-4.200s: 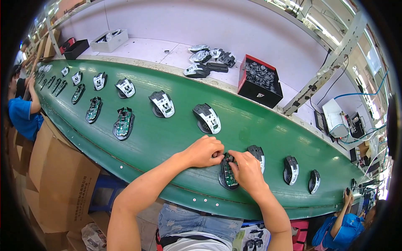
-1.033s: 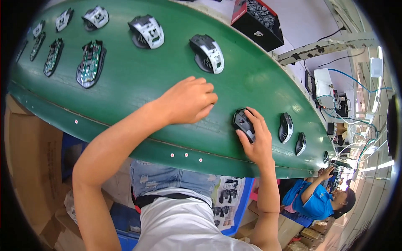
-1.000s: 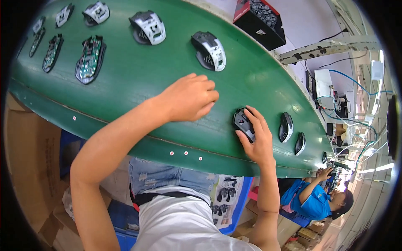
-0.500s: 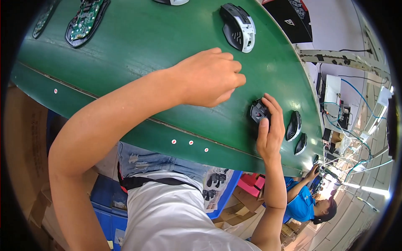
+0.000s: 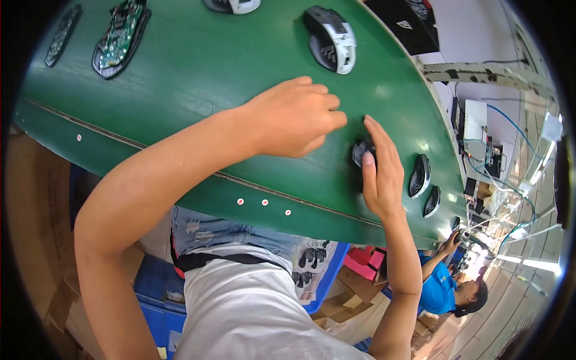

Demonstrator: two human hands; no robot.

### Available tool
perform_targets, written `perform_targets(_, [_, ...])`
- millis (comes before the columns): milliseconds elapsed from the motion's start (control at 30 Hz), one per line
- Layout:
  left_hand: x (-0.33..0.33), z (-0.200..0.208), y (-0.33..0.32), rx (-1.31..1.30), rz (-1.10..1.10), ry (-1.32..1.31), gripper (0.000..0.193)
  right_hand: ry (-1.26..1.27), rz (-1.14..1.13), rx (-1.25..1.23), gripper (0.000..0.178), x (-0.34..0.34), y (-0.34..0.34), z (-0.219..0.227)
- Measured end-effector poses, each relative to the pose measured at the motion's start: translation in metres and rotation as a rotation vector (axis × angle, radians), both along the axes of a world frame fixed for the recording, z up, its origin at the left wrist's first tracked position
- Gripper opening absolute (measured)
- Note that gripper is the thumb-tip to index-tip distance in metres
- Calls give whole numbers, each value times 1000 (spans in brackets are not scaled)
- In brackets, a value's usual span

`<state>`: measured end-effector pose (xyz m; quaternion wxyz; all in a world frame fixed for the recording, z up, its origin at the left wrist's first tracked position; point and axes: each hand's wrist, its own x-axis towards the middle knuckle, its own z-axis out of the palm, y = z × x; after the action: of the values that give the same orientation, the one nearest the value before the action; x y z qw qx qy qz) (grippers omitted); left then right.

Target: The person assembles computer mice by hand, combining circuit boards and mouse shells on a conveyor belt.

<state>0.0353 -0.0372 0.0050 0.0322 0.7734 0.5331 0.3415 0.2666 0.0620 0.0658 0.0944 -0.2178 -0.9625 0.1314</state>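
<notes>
My left hand (image 5: 297, 117) is curled closed above the green work surface (image 5: 198, 84), its back turned up. Whatever its fingers hold, if anything, is hidden. To the right, my right hand (image 5: 384, 168) has its fingers stretched out and the thumb apart. Its thumb and palm cover most of a black computer mouse part (image 5: 360, 153) lying on the surface; I cannot tell how firmly they touch. Beyond my left hand sits a black and white computer mouse (image 5: 331, 41). Two dark mouse shells (image 5: 420, 176) (image 5: 432, 201) lie to the right of my right hand.
At the far left lie a mouse base with a green circuit board (image 5: 120, 39) and another board piece (image 5: 63, 36). A partly visible mouse (image 5: 240, 6) is at the top edge. A black box (image 5: 408, 24) stands beyond the surface. A co-worker in blue (image 5: 441, 291) works at the right.
My right hand's fingers have straightened from their bend around the mouse part, covering more of it. The mice and the surface's edge marks sit slightly further left. My left hand stays closed.
</notes>
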Motion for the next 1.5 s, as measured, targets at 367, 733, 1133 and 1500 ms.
perform_targets(367, [-10, -8, 9, 24, -20, -41, 7, 249, -305, -105, 46, 40, 6, -4])
perform_targets(733, [-8, -7, 8, 12, -26, -57, 7, 35, -226, 189, 57, 32, -17, -4])
perform_targets(1133, [-2, -5, 6, -33, -26, -39, 8, -65, -32, -73, 52, 44, 21, 1])
perform_targets(1500, [-5, 8, -2, -38, -33, -83, 12, 39, 4, 48, 58, 45, 27, -15])
